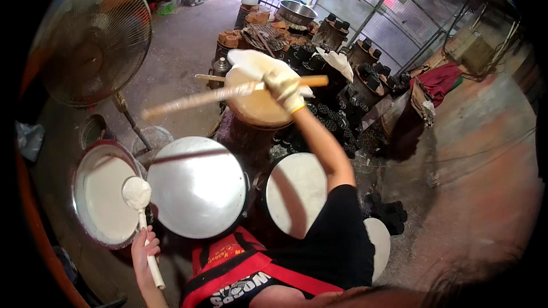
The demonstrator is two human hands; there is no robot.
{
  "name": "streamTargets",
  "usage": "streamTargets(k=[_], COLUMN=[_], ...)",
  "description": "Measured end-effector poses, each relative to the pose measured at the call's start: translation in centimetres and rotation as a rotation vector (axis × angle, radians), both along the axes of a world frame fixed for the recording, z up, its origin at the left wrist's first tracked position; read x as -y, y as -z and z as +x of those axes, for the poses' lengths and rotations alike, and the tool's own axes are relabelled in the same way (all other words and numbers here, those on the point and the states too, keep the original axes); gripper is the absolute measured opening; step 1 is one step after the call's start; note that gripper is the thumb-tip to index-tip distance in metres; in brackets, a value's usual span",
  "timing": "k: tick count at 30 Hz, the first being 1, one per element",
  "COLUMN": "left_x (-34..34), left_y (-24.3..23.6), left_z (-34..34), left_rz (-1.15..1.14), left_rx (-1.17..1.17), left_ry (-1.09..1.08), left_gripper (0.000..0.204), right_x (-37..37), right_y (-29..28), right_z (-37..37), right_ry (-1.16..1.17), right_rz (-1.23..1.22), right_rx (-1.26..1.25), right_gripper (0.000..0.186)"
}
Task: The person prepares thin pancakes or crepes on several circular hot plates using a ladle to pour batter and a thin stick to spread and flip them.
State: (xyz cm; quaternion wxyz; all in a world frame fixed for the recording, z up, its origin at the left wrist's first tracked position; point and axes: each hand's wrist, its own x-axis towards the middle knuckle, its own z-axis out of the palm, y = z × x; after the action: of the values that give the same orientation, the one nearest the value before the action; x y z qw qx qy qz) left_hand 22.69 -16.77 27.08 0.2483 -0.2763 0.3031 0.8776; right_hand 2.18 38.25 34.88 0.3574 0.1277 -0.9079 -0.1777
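My left hand [142, 245] is closed round the handle of a ladle [137, 193]. Its bowl carries off-white batter and sits over the near side of a wide basin [81, 217] of the same batter [103, 202]. Far forward, my right hand [283, 86], in a pale work glove, grips a long wooden stick [200, 100] that is blurred along its left part. Beneath that hand is a round tan board or stack [257, 108], with a thin white sheet [246, 59] lying over its far side. A second, thinner stick [206, 78] shows there, partly hidden.
A shiny round metal pan [200, 194] lies between the basin and a round pan with a pale white surface [294, 194]. Another pale round surface [378, 248] is at my right. Black perforated coal briquettes [334, 117] stand beyond. A standing fan [94, 43] is at left.
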Motion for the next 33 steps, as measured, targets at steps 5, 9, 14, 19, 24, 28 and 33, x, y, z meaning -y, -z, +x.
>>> streamTargets(k=[5, 9, 14, 19, 24, 28, 33], left_x=[-2.4, -3.5, -5.8, -8.1, -11.5, -12.9, -14.4], left_y=[-1.5, -1.8, -4.0, -7.4, -4.0, 6.2, 13.2], left_z=[1.1, 2.0, 1.9, 1.9, -2.2, -6.7, -11.8], left_rz=[-0.037, 0.055, -0.110, -0.308, -0.399, -0.643, -1.249], left_rx=[0.044, 0.063, -0.051, -0.117, -0.231, -0.472, -1.344], left_ry=[-0.078, -0.050, 0.105, 0.350, 0.839, 1.007, 0.707], left_gripper=[0.022, 0.024, 0.020, 0.013, 0.010, 0.016, 0.024], right_x=[-1.0, 0.1, 0.3, 4.9, 9.9, 21.4, 34.8], right_y=[17.2, 19.5, 19.1, 14.6, 19.1, 23.3, 23.5], right_z=[-0.7, 0.4, 2.2, 9.4, 22.1, 31.5, 37.5], right_ry=[0.249, 0.325, 0.408, 0.370, 0.281, 0.376, 0.886], right_rz=[-0.208, -0.393, -0.455, -0.695, -1.785, -2.169, -1.292], right_rx=[0.256, 0.325, 0.348, 0.432, 0.730, 0.507, 0.187], right_gripper=[0.016, 0.018, 0.038, 0.053, 0.042, 0.055, 0.046])
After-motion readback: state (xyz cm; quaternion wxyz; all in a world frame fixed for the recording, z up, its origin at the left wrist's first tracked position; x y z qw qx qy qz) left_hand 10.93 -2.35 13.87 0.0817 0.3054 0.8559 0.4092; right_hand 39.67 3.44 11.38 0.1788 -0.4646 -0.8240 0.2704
